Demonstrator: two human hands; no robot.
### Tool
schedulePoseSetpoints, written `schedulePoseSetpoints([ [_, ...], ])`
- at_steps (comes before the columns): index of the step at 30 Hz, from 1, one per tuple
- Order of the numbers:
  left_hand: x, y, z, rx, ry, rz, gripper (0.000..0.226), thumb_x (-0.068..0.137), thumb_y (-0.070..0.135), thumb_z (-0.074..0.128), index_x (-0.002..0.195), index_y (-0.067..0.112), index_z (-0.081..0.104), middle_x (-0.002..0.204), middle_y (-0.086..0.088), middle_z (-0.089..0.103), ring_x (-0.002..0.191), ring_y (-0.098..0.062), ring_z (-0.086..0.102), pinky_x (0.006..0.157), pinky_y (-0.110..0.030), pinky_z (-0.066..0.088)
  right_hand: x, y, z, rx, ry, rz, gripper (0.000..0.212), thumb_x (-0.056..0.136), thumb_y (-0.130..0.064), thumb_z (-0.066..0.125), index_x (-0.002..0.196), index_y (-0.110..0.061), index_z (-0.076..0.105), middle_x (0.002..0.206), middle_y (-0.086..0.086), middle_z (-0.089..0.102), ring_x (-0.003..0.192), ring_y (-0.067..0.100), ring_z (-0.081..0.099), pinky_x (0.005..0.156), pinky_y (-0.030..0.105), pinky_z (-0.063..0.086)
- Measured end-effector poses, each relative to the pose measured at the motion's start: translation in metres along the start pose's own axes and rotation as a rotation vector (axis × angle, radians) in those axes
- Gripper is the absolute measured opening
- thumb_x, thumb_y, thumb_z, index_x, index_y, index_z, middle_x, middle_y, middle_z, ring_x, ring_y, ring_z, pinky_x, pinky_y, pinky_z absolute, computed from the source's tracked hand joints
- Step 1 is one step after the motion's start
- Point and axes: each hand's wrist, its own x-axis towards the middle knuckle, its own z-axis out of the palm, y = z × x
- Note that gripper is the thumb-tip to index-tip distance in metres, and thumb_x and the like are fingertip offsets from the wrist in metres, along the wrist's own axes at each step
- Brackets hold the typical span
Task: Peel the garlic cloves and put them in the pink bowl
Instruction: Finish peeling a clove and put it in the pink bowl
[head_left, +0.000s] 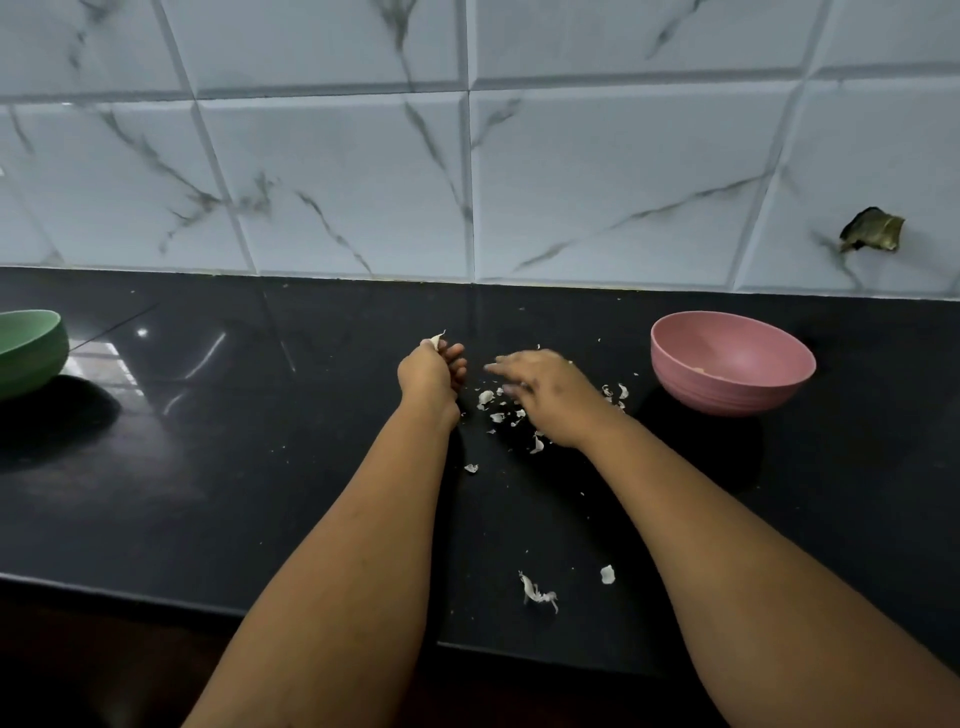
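Here a glossy black countertop (218, 467) runs the full width of the view, throwing back pale streaks of light toward 9 o'clock. Behind it, from 10 through 2 o'clock, stands a wall of large pale tiles (337, 171) veined in grey like marble, with raised bevelled edges. At 3 o'clock on that wall a dark, ragged patch (872, 231) breaks one tile; what it is cannot be told.

The left hand (431, 371), near the centre, is curled around a garlic clove (435, 342), whose papery tip pokes up above the fingers. The right hand (545, 389), just beside it toward 3 o'clock, hangs palm-down over the counter with fingers loosely spread and slightly blurred; it appears to hold nothing.

Below and around the right hand lie scattered garlic skins (488, 400), white flakes on the black surface, with a few more stray pieces (540, 595) toward 6 o'clock near the counter's front edge.

The pink bowl (727, 384) sits on the counter at 3 o'clock, apart from the right hand, with something small and pale inside near the bottom. A green bowl (31, 353) stands at the far 9 o'clock edge, partly cut off.
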Motion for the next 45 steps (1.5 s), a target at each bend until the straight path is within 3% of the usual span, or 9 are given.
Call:
schedulePoseSetpoints([
  [4,0.002,-0.002,0.0,0.06,0.008,0.045,0.034,0.104,0.021,0.039,0.075,0.014,0.056,0.07,0.001,0.062,0.056,-0.01,0.05,0.054,-0.02,0.042,0.016,-0.015,0.011,-0.164,-0.254,0.03,0.037,0.084,-0.002,0.053,0.112,-0.017,0.072,0.109,0.009,0.069,0.099,0.029,0.064,0.09,0.033,0.05],
  [8,0.004,-0.01,0.0,0.248,-0.029,0.146,0.019,0.1,0.02,0.052,0.085,0.013,0.062,0.078,0.001,0.064,0.062,-0.009,0.053,0.058,-0.02,0.045,0.005,0.0,-0.002,-0.08,-0.073,0.155,0.026,0.076,0.002,0.052,0.086,-0.014,0.071,0.084,0.009,0.067,0.077,0.028,0.064,0.069,0.038,0.054],
  [21,-0.014,-0.029,0.008,0.729,-0.305,0.544,0.007,0.086,0.024,0.076,0.092,0.024,0.073,0.082,0.006,0.07,0.079,-0.009,0.063,0.081,-0.029,0.054,0.0,0.039,-0.017,-0.036,0.178,0.274,0.035,0.093,0.004,0.048,0.113,-0.014,0.07,0.109,0.011,0.057,0.104,0.028,0.05,0.084,0.026,0.037],
  [26,-0.013,-0.032,0.009,0.777,-0.361,0.554,0.008,0.079,0.021,0.082,0.081,0.024,0.076,0.073,0.004,0.071,0.073,-0.01,0.065,0.083,-0.039,0.059,-0.003,0.037,-0.028,0.075,0.388,0.303,0.023,0.086,0.001,0.062,0.101,-0.01,0.076,0.097,0.007,0.066,0.084,0.019,0.062,0.073,0.021,0.042],
  [30,-0.012,-0.031,0.01,0.757,-0.386,0.551,0.007,0.081,0.02,0.081,0.084,0.022,0.075,0.07,0.006,0.07,0.069,-0.007,0.063,0.077,-0.03,0.057,-0.003,0.03,-0.028,0.26,0.445,0.27,0.015,0.085,-0.011,0.07,0.098,-0.016,0.075,0.094,-0.002,0.068,0.076,0.005,0.061,0.072,0.008,0.045],
  [33,-0.016,-0.029,0.011,0.699,-0.48,0.503,0.016,0.082,0.015,0.079,0.096,0.01,0.075,0.074,0.004,0.07,0.068,-0.002,0.063,0.071,-0.019,0.052,-0.005,0.027,-0.02,0.531,0.262,0.261,0.023,0.089,-0.007,0.066,0.107,-0.02,0.073,0.1,-0.001,0.073,0.089,0.011,0.068,0.086,0.023,0.053],
  [37,-0.02,-0.025,0.012,0.659,-0.538,0.453,0.015,0.086,0.009,0.073,0.101,0.006,0.074,0.075,0.001,0.071,0.06,-0.003,0.058,0.059,-0.015,0.047,-0.003,0.025,-0.021,0.698,0.333,0.319,0.015,0.089,-0.007,0.067,0.093,-0.02,0.074,0.086,0.005,0.073,0.07,0.01,0.061,0.072,0.025,0.055],
  [41,-0.019,-0.02,0.01,0.634,-0.42,0.482,0.006,0.088,0.018,0.073,0.083,0.014,0.073,0.071,0.004,0.073,0.056,-0.005,0.057,0.059,-0.02,0.048,-0.002,0.025,-0.025,0.691,0.407,0.394,0.014,0.094,-0.007,0.059,0.094,-0.014,0.071,0.078,0.0,0.068,0.068,0.006,0.062,0.071,0.019,0.052],
  [45,-0.009,-0.019,0.004,0.815,-0.18,0.595,0.036,0.08,0.041,0.078,0.061,0.015,0.063,0.061,0.002,0.069,0.055,-0.007,0.056,0.06,-0.025,0.048,-0.005,0.028,-0.026,0.542,0.371,0.386,0.012,0.084,-0.011,0.073,0.091,-0.02,0.075,0.087,-0.002,0.073,0.085,0.014,0.07,0.082,0.022,0.054],
])
